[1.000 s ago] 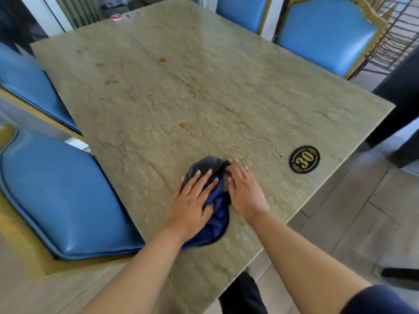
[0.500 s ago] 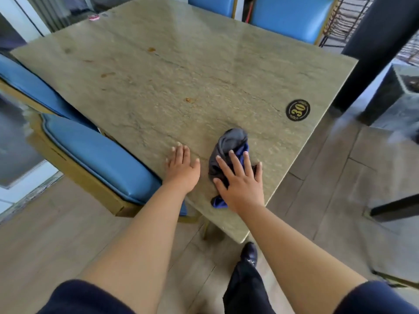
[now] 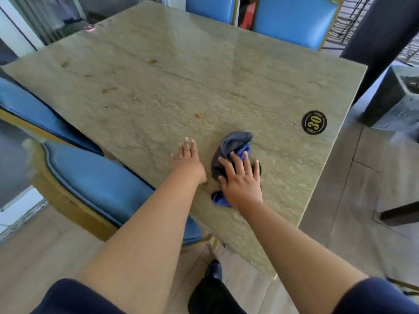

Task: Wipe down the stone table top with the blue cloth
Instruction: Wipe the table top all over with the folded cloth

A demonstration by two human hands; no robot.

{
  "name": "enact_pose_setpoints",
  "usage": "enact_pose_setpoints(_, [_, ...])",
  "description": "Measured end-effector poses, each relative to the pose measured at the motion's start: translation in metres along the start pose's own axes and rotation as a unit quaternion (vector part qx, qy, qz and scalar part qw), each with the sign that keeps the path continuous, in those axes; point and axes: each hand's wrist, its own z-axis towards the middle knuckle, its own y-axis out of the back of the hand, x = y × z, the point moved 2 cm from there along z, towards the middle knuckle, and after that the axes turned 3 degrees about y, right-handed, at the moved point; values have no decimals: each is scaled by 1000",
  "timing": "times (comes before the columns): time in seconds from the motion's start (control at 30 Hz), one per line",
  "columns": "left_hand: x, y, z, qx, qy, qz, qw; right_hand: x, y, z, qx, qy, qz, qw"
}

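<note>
I'm seeing bright daylight from the far side, glaring in a pale streak across the stone table top (image 3: 204,53). Edges bow with wide-angle distortion, and the left-hand chair (image 3: 90,177) looks motion-smeared.

blue chairs (image 3: 97,177), round black "30" badge (image 3: 314,122), pink lid (image 3: 89,28)

Right hand (image 3: 243,184) flat with spread fingers on bunched blue cloth (image 3: 233,146), left hand (image 3: 188,159) flat on stone surface (image 3: 158,91) just beside it, round "30" marker (image 3: 314,122) near right edge, brown stains (image 3: 108,89) farther out
</note>
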Motion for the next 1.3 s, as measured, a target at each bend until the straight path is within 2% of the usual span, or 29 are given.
enact_pose_setpoints(0.07, [15,23,22,-13,-5,7,1000,-6,-1,4,-24,2,-3,1000])
enact_pose_setpoints(0.13, [27,38,41,-7,-31,10,999,-17,4,23,-44,-67,-4,997])
enact_pose_setpoints(0.23, [39,49,63,26,-66,14,997,-25,8,70,-12,-158,-15,987])
enact_pose_setpoints(0.37, [48,46,78,73,-102,15,992,-10,13,127,11,-192,3,981])
enact_pose_setpoints(0.43, [49,45,81,72,-110,17,991,8,12,145,12,-159,15,987])
enact_pose_setpoints(0.57, [54,46,79,48,-132,0,990,39,6,148,1,17,76,997])
enact_pose_setpoints(0.6, [56,47,79,44,-140,-8,989,36,5,146,-10,35,90,995])
enact_pose_setpoints(0.67, [63,51,80,52,-155,-11,987,19,9,143,-59,-1,111,992])
enact_pose_setpoints(0.73, [69,57,82,51,-169,5,984,1,13,139,-103,-90,120,983])
enact_pose_setpoints(0.83, [78,70,91,-10,-183,6,983,-2,16,136,-120,-172,130,969])
enact_pose_setpoints(0.97, [81,82,105,-51,-221,0,974,32,8,147,-111,-194,117,968])
enact_pose_setpoints(1.13, [84,109,129,-98,-268,-10,958,86,-2,178,-54,-97,155,982])
enact_pose_setpoints(1.2, [92,117,137,-106,-284,-39,952,89,1,175,-80,-123,165,975])
enact_pose_setpoints(1.3, [109,121,151,-130,-323,-44,936,90,5,152,-130,-244,146,950])
